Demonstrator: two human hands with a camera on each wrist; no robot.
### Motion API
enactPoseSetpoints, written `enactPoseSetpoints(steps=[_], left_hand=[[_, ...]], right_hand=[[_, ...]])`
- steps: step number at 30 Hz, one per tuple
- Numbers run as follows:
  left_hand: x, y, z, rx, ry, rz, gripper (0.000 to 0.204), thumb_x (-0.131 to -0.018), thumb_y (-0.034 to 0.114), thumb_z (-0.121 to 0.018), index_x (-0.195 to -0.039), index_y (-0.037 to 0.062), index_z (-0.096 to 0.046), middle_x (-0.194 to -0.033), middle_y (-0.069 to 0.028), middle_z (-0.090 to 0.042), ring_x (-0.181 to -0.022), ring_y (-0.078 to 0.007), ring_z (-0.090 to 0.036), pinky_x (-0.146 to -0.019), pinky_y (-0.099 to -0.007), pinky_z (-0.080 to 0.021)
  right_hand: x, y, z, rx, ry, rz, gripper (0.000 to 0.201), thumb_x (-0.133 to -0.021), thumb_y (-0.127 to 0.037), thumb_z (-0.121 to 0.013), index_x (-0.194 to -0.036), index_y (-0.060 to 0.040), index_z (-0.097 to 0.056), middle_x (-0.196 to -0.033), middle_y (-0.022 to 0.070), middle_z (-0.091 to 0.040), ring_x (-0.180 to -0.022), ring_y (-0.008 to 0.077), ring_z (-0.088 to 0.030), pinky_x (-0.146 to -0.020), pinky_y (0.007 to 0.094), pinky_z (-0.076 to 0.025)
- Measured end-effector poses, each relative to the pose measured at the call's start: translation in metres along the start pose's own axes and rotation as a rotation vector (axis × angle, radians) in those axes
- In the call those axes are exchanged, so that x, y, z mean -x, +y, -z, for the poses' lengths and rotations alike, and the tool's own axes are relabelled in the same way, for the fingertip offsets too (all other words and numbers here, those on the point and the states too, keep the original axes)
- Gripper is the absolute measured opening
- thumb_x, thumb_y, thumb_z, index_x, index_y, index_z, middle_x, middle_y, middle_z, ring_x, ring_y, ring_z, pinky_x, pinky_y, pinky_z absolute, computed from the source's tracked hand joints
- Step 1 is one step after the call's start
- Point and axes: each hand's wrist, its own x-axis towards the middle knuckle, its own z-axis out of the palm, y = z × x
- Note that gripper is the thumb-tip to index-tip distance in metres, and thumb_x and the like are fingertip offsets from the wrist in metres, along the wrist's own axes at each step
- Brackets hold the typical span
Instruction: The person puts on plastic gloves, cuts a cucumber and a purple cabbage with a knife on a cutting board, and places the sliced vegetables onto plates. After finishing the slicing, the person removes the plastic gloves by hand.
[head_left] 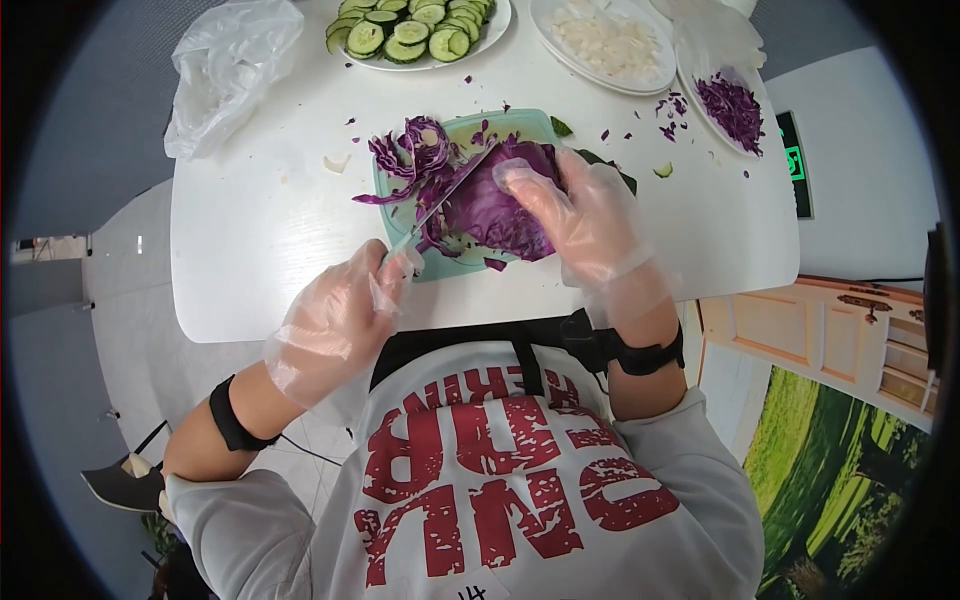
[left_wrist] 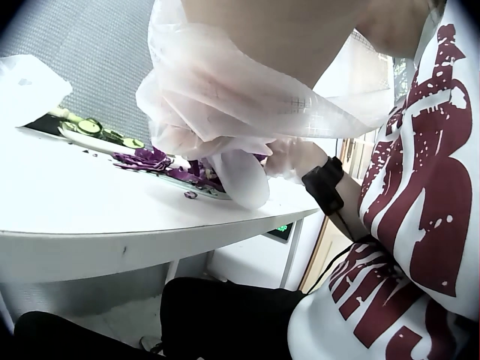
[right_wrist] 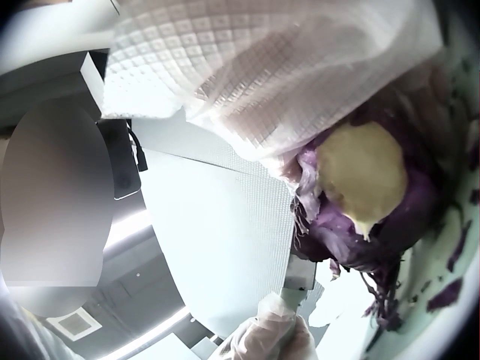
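Observation:
Both hands wear clear plastic gloves. My left hand (head_left: 340, 315) grips the handle of a knife (head_left: 455, 190), whose blade slants up and right against the cut side of a purple cabbage piece (head_left: 500, 215). My right hand (head_left: 590, 215) holds the cabbage from its right side, thumb over the top. The pale cut stem (right_wrist: 364, 172) shows in the right wrist view. Beneath lies a green cutting board (head_left: 465, 265). Cut cabbage shreds (head_left: 410, 155) are heaped on its left part. The left wrist view has the gloved left hand (left_wrist: 217, 112) hiding the knife.
Behind the board stand a plate of cucumber slices (head_left: 410, 35), a plate of pale chopped pieces (head_left: 610, 45) and a plate of shredded purple cabbage (head_left: 730, 110). A crumpled plastic bag (head_left: 230, 75) lies at the back left. Scraps dot the white table (head_left: 250, 240).

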Motion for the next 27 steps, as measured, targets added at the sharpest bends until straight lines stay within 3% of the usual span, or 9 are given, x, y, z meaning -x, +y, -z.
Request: enactPoseSetpoints(steps=[2,6,8,11,14,17,21,25,27], left_hand=[[-0.002,0.002,-0.001,-0.016,-0.014,0.039,0.027,-0.102,0.022,-0.046,-0.089,-0.0009,-0.050,-0.062,-0.0232,-0.052,-0.058,-0.0437,-0.052,-0.056,-0.0474,-0.041],[-0.005,0.006,0.000,-0.013,-0.042,0.116,0.030,-0.103,0.024,-0.046,-0.087,-0.0011,-0.049,-0.061,-0.0238,-0.052,-0.059,-0.0445,-0.052,-0.056,-0.0483,-0.041],[-0.006,0.006,0.000,-0.023,-0.044,0.120,0.030,-0.103,0.025,-0.046,-0.087,-0.0012,-0.049,-0.061,-0.0240,-0.052,-0.059,-0.0446,-0.052,-0.057,-0.0485,-0.041],[-0.006,0.004,-0.004,-0.023,-0.029,0.102,0.031,-0.103,0.025,-0.045,-0.087,-0.0012,-0.048,-0.062,-0.0242,-0.052,-0.060,-0.0448,-0.052,-0.057,-0.0489,-0.041],[-0.007,0.006,-0.005,-0.010,-0.019,0.078,0.031,-0.103,0.025,-0.045,-0.087,-0.0012,-0.048,-0.062,-0.0242,-0.052,-0.060,-0.0449,-0.052,-0.057,-0.0493,-0.041],[-0.009,0.010,-0.007,-0.003,-0.045,0.090,0.030,-0.103,0.025,-0.045,-0.088,-0.0012,-0.048,-0.062,-0.0241,-0.052,-0.059,-0.0449,-0.053,-0.058,-0.0497,-0.041],[-0.010,0.014,-0.013,0.031,-0.061,0.068,0.027,-0.102,0.022,-0.047,-0.089,-0.0018,-0.048,-0.061,-0.0239,-0.051,-0.058,-0.0458,-0.052,-0.057,-0.0501,-0.042],[-0.009,0.007,-0.019,-0.054,0.043,-0.024,0.024,-0.101,0.019,-0.049,-0.090,-0.0018,-0.048,-0.060,-0.0237,-0.050,-0.059,-0.0454,-0.052,-0.056,-0.0494,-0.041],[-0.010,0.009,-0.012,0.010,0.013,0.069,0.019,-0.100,0.016,-0.049,-0.092,-0.0019,-0.048,-0.062,-0.0241,-0.050,-0.060,-0.0446,-0.052,-0.056,-0.0490,-0.040]], right_hand=[[0.002,-0.002,-0.002,-0.242,0.038,0.043,0.058,-0.087,-0.046,-0.065,-0.106,0.0091,-0.060,-0.081,0.0232,-0.066,-0.077,0.0363,-0.065,-0.073,0.0416,-0.051],[0.006,-0.010,-0.008,-0.080,0.184,0.110,0.060,-0.088,-0.039,-0.066,-0.121,0.0097,-0.054,-0.096,0.0260,-0.066,-0.088,0.0377,-0.064,-0.081,0.0417,-0.051],[0.008,-0.014,-0.009,-0.045,0.174,0.015,0.066,-0.087,-0.034,-0.065,-0.134,0.0079,-0.045,-0.111,0.0268,-0.062,-0.099,0.0392,-0.062,-0.089,0.0419,-0.050],[0.008,-0.016,-0.007,0.150,0.290,0.210,0.063,-0.085,-0.028,-0.067,-0.133,0.0065,-0.045,-0.116,0.0252,-0.061,-0.102,0.0396,-0.060,-0.091,0.0420,-0.049],[0.008,-0.024,-0.004,0.111,0.297,0.305,0.053,-0.087,-0.020,-0.066,-0.130,0.0055,-0.051,-0.127,0.0267,-0.057,-0.113,0.0382,-0.059,-0.097,0.0406,-0.047],[0.012,-0.023,-0.009,0.281,0.375,0.443,0.050,-0.086,-0.020,-0.067,-0.128,0.0036,-0.052,-0.124,0.0244,-0.059,-0.109,0.0378,-0.061,-0.094,0.0410,-0.049],[0.018,-0.022,-0.016,0.179,0.267,0.367,0.056,-0.084,-0.021,-0.070,-0.129,0.0043,-0.049,-0.120,0.0247,-0.059,-0.106,0.0378,-0.062,-0.091,0.0413,-0.051],[0.017,-0.016,-0.008,0.137,0.195,0.346,0.081,-0.074,-0.025,-0.080,-0.135,0.0060,-0.038,-0.119,0.0251,-0.058,-0.105,0.0366,-0.062,-0.090,0.0402,-0.052],[0.015,-0.013,-0.006,0.093,0.161,0.341,0.089,-0.070,-0.025,-0.084,-0.137,0.0068,-0.035,-0.119,0.0257,-0.057,-0.105,0.0360,-0.062,-0.090,0.0398,-0.051]])
